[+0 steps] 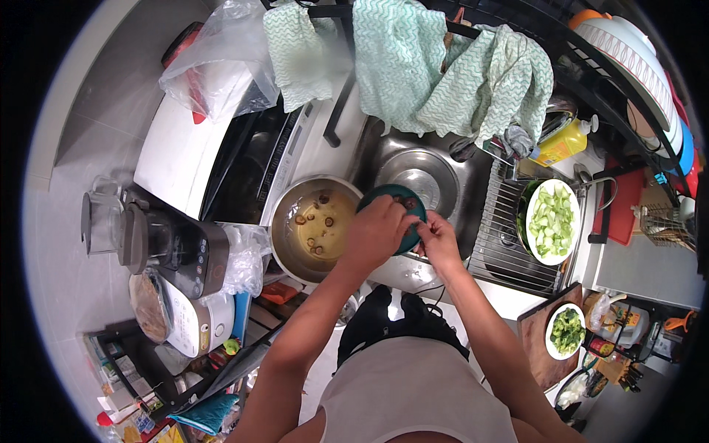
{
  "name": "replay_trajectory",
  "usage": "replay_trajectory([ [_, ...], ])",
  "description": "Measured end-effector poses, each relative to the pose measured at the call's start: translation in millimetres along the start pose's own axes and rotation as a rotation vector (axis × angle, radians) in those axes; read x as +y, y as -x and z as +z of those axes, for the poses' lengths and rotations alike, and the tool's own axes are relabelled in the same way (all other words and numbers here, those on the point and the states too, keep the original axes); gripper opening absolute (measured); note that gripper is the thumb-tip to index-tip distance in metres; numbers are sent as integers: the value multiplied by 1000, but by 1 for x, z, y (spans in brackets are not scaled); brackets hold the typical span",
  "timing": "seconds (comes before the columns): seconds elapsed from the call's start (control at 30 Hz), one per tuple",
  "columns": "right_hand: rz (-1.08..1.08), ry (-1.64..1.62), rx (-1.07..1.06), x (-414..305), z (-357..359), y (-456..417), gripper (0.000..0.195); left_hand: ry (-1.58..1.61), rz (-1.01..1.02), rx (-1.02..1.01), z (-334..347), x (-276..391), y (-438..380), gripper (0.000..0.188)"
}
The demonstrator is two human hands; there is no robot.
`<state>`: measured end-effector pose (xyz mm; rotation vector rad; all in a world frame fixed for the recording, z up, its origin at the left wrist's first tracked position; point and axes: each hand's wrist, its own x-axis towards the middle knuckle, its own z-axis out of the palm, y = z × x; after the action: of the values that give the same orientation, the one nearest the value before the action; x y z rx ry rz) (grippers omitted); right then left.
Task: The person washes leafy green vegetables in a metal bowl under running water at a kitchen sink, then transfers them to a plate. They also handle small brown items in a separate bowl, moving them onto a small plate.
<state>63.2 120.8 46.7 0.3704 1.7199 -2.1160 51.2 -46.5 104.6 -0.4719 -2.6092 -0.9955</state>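
Observation:
A dark green plate [409,244] is held level between a steel pot and the sink, with several brown pieces [409,203], likely dried mushrooms, on it. My left hand [375,235] reaches over the plate, its fingertips bunched near the right side; whether they pinch a piece is hidden. At the plate's right rim, my right hand [440,242] grips the edge with the thumb on top. The steel pot [281,249] on the left contains yellowish liquid [313,227] with several brown ringed pieces floating in it.
Behind the plate is a steel sink [471,205] with a metal basin [418,171]. A drying rack [490,249] bears a white bowl of chopped green vegetable [551,221]. Broccoli [568,330] sits on a cutting board [534,354]. Cloths [396,61] hang overhead; a blender [188,260] stands left.

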Motion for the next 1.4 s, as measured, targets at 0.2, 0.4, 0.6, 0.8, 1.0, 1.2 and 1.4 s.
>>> replay_trajectory([
  [0.2,-6,-1,2,-6,-4,6,13,-88,138,-185,9,-8,4,24],
  [0.4,-3,-46,13,-12,-5,9,13,-14,169,-58,0,0,9,43],
  [0.6,-15,-30,-4,-11,-3,10,13,15,137,-86,-5,-7,17,46],
  [0.8,10,-61,-9,-21,4,16,10,34,90,22,-18,-4,19,41],
  [1.0,-16,-55,-37,-18,-2,14,8,-25,-251,366,-48,-44,45,32],
  [1.2,4,-57,-24,-13,-5,12,9,-489,-940,-100,-43,-116,99,85],
  [1.4,15,-30,-19,-8,-6,11,10,-414,-842,-3,-5,-109,68,82],
])
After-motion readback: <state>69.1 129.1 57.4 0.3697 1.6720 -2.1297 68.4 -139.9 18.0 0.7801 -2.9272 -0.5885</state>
